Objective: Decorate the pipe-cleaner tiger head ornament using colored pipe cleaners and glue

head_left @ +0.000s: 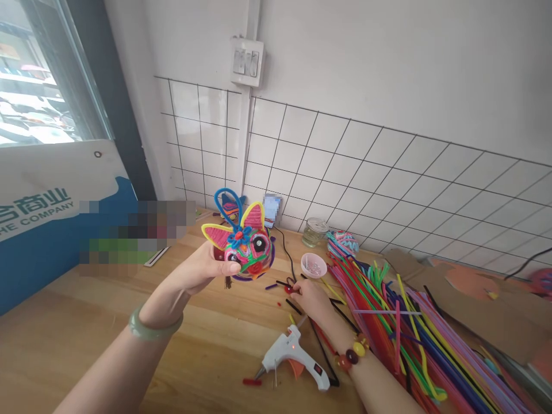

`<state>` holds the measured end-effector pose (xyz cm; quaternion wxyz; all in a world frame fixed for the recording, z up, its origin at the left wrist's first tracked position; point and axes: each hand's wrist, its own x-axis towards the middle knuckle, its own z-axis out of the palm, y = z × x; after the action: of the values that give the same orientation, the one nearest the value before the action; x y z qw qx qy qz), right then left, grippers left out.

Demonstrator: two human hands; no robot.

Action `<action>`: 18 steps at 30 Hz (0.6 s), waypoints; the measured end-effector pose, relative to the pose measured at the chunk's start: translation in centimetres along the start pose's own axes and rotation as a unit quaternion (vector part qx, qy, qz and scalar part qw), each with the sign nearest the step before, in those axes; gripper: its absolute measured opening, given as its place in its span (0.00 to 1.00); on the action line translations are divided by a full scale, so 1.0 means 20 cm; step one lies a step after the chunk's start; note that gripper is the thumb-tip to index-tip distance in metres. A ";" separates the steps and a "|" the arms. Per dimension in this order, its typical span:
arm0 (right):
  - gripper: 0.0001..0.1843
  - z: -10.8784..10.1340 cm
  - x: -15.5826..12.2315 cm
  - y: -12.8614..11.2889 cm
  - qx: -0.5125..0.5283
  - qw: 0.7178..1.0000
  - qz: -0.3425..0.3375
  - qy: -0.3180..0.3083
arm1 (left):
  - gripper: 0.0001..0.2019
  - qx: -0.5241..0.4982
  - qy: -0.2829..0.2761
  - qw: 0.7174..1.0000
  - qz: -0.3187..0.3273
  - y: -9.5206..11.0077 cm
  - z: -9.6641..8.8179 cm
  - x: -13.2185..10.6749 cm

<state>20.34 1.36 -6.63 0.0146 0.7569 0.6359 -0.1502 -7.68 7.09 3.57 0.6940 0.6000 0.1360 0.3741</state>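
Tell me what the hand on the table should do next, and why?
Probably bring the small red piece up to the pipe-cleaner animal head. The right hand reaches that piece, the left hand holds the head raised, and the glue gun lies close by.

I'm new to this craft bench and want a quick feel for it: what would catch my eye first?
First the bright pipe-cleaner animal face, held up over the wooden table in the left hand. Next the big heap of coloured pipe cleaners along the right side, beside the right hand, which rests among small black and red offcuts. A white glue gun lies just nearer the camera.
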 end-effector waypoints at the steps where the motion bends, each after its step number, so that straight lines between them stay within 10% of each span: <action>1: 0.17 0.00 0.01 0.00 0.004 1.000 0.002 0.002 | 0.25 0.000 -0.001 1.000 -0.001 0.00 0.00 0.00; 18: 0.18 0.03 0.07 -0.01 0.078 0.995 -0.021 0.052 | 0.28 0.000 -0.001 1.000 -0.027 -0.02 0.01 0.01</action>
<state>20.30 2.66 -7.61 -0.0804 0.7489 0.6380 -0.1603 -7.20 7.03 3.29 0.7038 0.5969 0.1510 0.3544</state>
